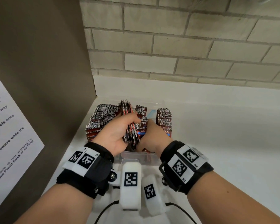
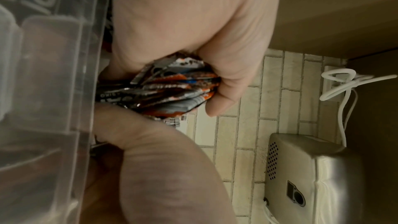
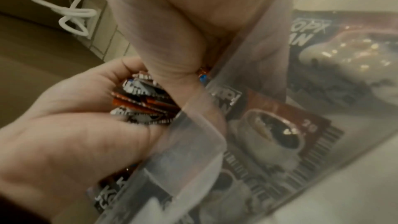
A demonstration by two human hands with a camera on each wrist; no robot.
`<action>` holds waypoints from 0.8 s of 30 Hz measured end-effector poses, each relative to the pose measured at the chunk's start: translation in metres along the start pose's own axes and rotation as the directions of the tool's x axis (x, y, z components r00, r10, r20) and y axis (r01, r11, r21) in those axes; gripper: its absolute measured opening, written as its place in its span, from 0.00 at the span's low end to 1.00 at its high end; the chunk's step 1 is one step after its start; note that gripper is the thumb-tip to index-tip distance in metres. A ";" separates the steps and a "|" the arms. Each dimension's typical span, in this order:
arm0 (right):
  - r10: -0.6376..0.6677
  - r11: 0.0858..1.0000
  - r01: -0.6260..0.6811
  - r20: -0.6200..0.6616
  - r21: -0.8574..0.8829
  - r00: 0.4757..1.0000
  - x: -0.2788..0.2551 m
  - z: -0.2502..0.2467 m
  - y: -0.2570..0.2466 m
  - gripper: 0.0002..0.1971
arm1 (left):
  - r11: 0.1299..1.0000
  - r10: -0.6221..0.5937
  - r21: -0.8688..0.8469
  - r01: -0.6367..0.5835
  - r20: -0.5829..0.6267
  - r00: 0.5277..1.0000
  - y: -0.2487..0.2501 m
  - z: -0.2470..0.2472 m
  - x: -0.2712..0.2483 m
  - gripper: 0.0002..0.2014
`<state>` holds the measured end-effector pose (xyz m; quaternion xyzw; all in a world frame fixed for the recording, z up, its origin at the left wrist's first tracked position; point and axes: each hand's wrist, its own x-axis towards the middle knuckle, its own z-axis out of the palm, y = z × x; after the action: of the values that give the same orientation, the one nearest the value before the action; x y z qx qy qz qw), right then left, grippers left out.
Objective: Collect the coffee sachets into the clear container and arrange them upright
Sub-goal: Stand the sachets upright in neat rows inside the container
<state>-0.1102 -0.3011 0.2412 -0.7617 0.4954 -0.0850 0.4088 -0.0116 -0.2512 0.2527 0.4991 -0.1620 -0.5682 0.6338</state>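
A clear container [image 1: 137, 154] stands on the white counter [image 1: 217, 126] in the corner. Rows of red-brown coffee sachets [image 1: 100, 120] stand upright in it, with another row [image 1: 164, 118] at its right side. My left hand [image 1: 118, 128] grips a thick bundle of sachets [image 1: 131, 126] over the middle of the container. The left wrist view shows that bundle [image 2: 172, 84] held edge-on beside the container wall [image 2: 53, 74]. My right hand [image 1: 153, 135] reaches into the container to the right of the bundle, its fingertips hidden among the sachets. Through the clear wall [image 3: 193, 142] I see sachets [image 3: 280, 134] printed with a coffee cup.
A brown panel [image 1: 39, 70] with a paper notice [image 1: 5, 126] closes off the left side. A pale brick wall [image 1: 184, 46] runs behind. A steel appliance [image 2: 312, 176] and a looped white cable [image 2: 338, 83] sit near the wall.
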 end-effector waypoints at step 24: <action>-0.055 0.986 0.056 0.006 -0.157 0.998 -0.009 -0.003 0.003 0.17 | 0.996 -0.020 -0.091 0.021 0.010 1.000 0.000 0.012 -0.003 0.09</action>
<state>-0.1182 -0.2962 0.2439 -0.8051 0.4788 -0.0565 0.3455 -0.0216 -0.2541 0.2588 0.4688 -0.1337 -0.5837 0.6493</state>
